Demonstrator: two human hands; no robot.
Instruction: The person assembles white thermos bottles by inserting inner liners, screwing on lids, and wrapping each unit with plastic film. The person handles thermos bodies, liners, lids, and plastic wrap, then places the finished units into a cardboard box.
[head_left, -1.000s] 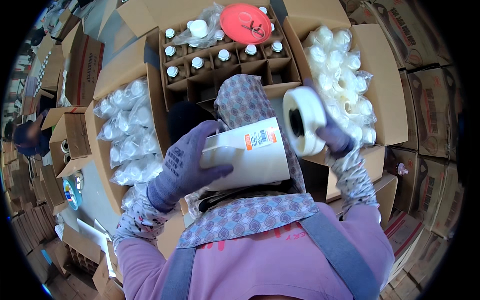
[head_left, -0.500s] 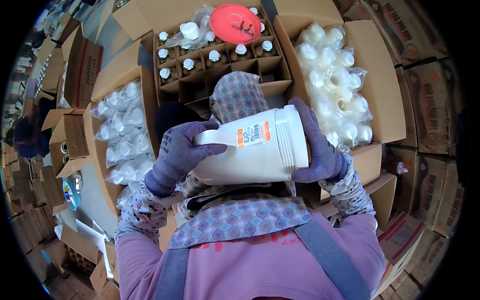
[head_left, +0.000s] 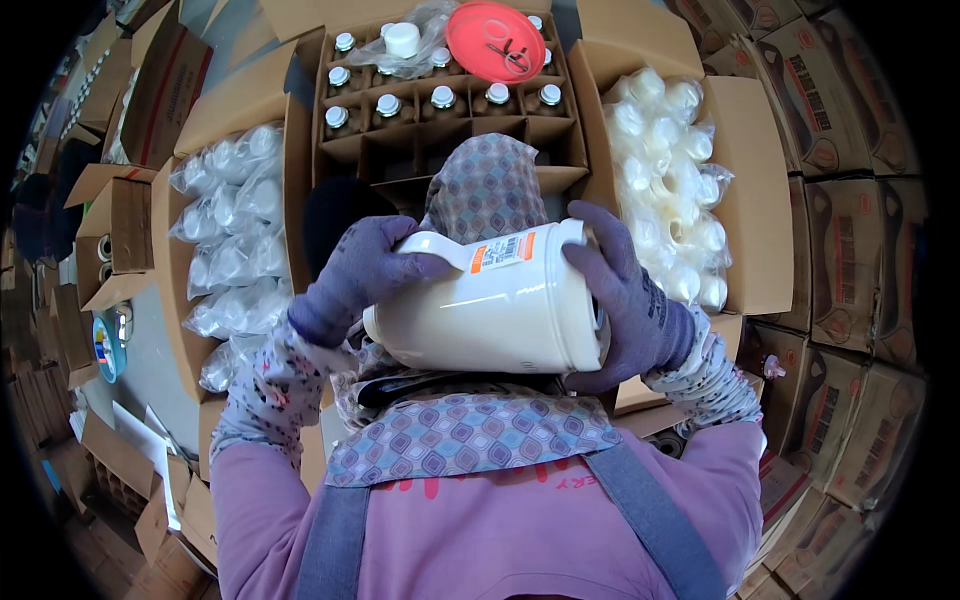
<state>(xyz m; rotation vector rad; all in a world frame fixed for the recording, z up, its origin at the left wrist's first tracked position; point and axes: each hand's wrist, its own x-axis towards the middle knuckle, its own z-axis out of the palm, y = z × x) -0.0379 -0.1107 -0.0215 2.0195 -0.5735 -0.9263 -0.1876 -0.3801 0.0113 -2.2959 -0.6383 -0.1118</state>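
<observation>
We are holding a white jug [head_left: 500,305] on its side in front of our chest, just above the patterned scarf [head_left: 470,440]. Our left hand [head_left: 365,275], in a purple glove, is wrapping its fingers around the jug's handle, closed tight on it. Our right hand [head_left: 625,300], gloved the same, is cupping the jug's wide end, fingers spread and curled over the rim, thumb side hidden behind the jug. The jug is carrying an orange and white label [head_left: 500,252] on its upper side.

Beyond the jug, an open divided box [head_left: 350,140] is standing with capped bottles [head_left: 440,97] filling its far cells, while the near cells are showing dark. A red lid [head_left: 495,40] is lying on top of the far right cells, and a crumpled clear bag with a white cap [head_left: 402,40] is sitting beside it.

To the left, a carton is holding clear bags of white parts [head_left: 235,250]. To the right, another carton is holding bagged white caps [head_left: 670,190]. Closed brown cartons [head_left: 850,260] are stacking along the right edge, and open ones [head_left: 115,230] are sitting at the left.
</observation>
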